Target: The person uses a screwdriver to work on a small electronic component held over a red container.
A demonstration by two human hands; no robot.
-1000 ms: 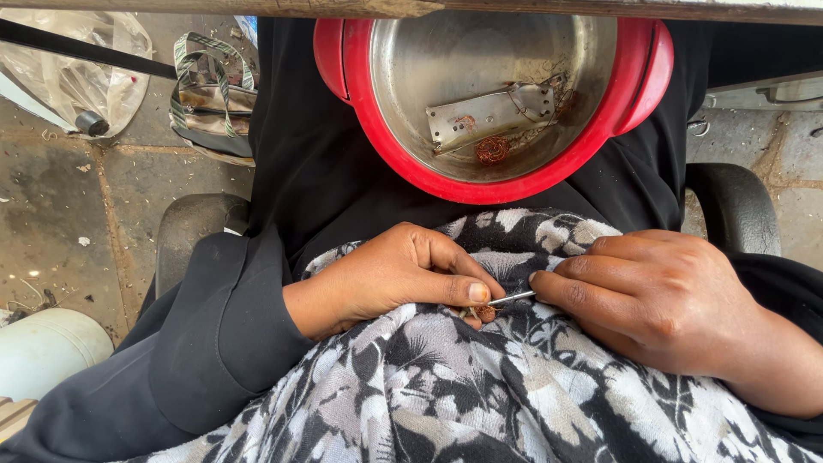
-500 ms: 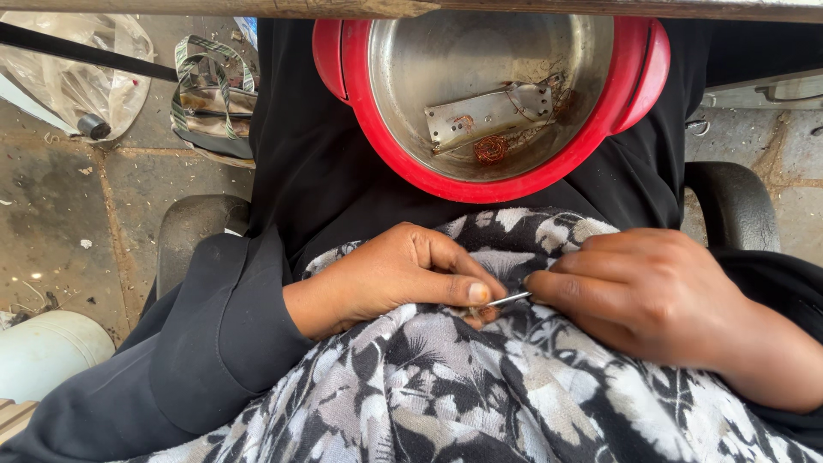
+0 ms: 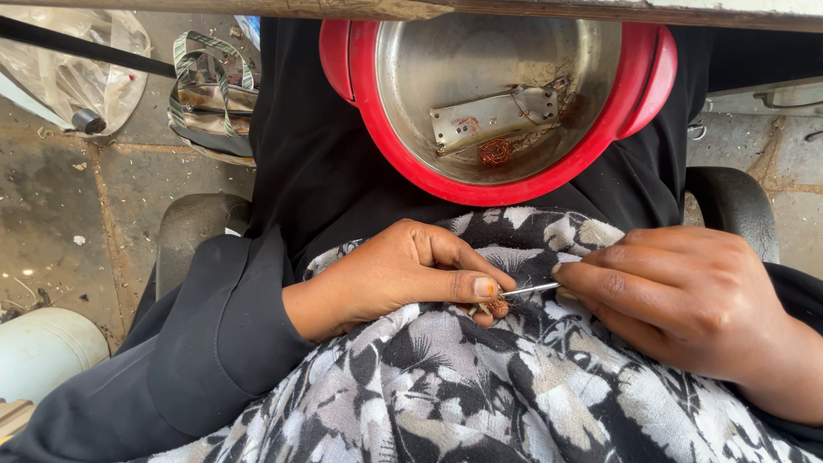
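Observation:
My left hand rests on black-and-white patterned cloth over my lap, its thumb and fingers pinching a small coppery piece. My right hand grips a thin metal tool whose tip touches that piece at my left thumb. Most of the tool is hidden inside my right fist. A red bowl with a steel inside sits on my lap above the hands; in it lie a flat metal plate and a small coil of copper wire.
I sit in a chair with black armrests on both sides. A table edge runs along the top. On the stained concrete floor at left are a striped bag, a clear plastic bag and a pale round container.
Both hands stay in nearly the same place. The tool tip remains at the small piece, with only slight finger shifts.

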